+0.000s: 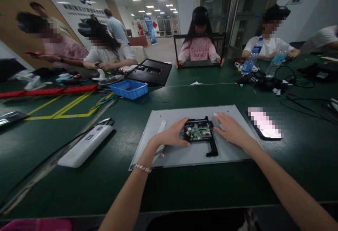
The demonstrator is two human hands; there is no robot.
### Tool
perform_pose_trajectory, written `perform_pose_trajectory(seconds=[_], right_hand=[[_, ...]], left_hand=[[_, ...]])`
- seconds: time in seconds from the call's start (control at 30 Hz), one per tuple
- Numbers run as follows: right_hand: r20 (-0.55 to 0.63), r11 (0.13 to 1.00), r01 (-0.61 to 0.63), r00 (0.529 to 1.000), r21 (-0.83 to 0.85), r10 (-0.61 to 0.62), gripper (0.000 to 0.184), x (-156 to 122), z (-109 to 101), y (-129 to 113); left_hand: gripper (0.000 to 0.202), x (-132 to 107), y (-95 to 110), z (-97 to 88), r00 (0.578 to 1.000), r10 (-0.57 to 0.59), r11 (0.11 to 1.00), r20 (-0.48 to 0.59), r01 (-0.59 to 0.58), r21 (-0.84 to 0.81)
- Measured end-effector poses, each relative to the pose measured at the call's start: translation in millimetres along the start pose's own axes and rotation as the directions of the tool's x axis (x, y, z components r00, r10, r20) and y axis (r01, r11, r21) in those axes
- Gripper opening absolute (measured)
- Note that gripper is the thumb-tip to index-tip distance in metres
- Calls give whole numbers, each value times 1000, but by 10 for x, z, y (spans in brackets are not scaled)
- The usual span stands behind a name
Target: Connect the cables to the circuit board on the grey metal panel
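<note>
A grey metal panel (185,114) lies flat on the green table in front of me. On it sits a black bracket holding a small green circuit board (198,132). My left hand (171,135) rests on the panel with its fingers stretched to the bracket's left edge. My right hand (229,129) lies flat with spread fingers against the bracket's right side. Neither hand grips anything. A white ribbon strip (161,127) lies on the panel left of my left hand.
A white oblong device (86,145) lies to the left, a phone (265,125) to the right. Farther back are a blue tray (129,89), a black monitor back cover (151,72), water bottles (251,60), tangled cables (266,82). Several people sit around the table's far side.
</note>
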State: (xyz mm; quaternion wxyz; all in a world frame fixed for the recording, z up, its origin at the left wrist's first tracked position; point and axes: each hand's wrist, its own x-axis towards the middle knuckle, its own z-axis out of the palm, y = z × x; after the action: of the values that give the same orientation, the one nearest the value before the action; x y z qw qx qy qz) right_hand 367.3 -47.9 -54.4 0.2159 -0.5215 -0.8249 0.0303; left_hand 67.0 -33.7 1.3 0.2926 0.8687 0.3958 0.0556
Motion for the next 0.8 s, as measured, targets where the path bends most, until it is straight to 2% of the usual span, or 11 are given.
perform_pose_trajectory(seconds=[0.2,0.4,0.8], right_hand=[[103,1000,28,994,3,-28,58,0,14,16],[112,996,25,993,80,-34,55,-19,15,-10],[79,995,23,996,93,-30,47,-20,-47,-47]], left_hand=[[106,3,-15,0,1000,-4,1000,24,3,19],[107,-4,0,-12,999,-9,1000,35,8,25],[106,-11,-5,-1,998,-37,998,43,35,43]])
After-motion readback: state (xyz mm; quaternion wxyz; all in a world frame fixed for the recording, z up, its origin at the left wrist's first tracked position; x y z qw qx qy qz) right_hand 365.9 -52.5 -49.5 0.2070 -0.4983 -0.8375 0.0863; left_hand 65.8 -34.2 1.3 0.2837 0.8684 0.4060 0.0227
